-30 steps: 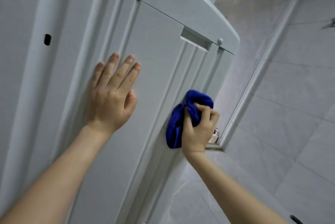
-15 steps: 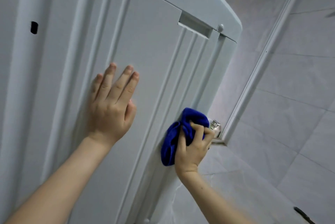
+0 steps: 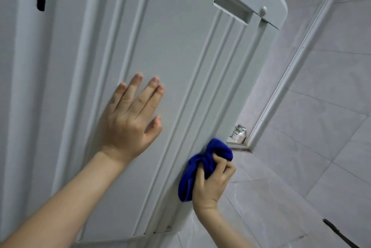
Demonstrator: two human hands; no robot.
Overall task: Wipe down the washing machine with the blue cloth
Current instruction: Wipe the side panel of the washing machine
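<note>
- Head view: the white washing machine (image 3: 176, 52) fills the left and centre of the frame, its ribbed side panel running aslant from the upper right down to the bottom centre.
- The left grip (image 3: 128, 125), a bare hand, lies flat on the panel at centre left. Its fingers are straight and slightly spread, the thumb is out to the right, and it has hold of nothing.
- The right grip (image 3: 210, 185) is at lower centre right, its fingers curled round the bunched blue cloth (image 3: 200, 158) and holding it fast.
- The blue cloth is pressed against the raised ribs near the machine's right edge, low on the panel. One lobe bulges above the fingers and the rest hangs down to the left of the palm.
- A recessed handle slot (image 3: 230, 7) sits high on the panel in the upper right of the frame, with a small round knob (image 3: 263, 11) just to its right.
- A small black opening (image 3: 41, 2) shows in the upper left.
- Pale grey tiles (image 3: 325, 119) cover the right side of the frame, crossed by a white frame strip (image 3: 291, 70) that runs diagonally.
- Between the machine's edge and that strip lies a small shiny object (image 3: 240, 131), too small to identify.
- A dark streak (image 3: 337, 231) marks the tiles in the lower right corner.
</note>
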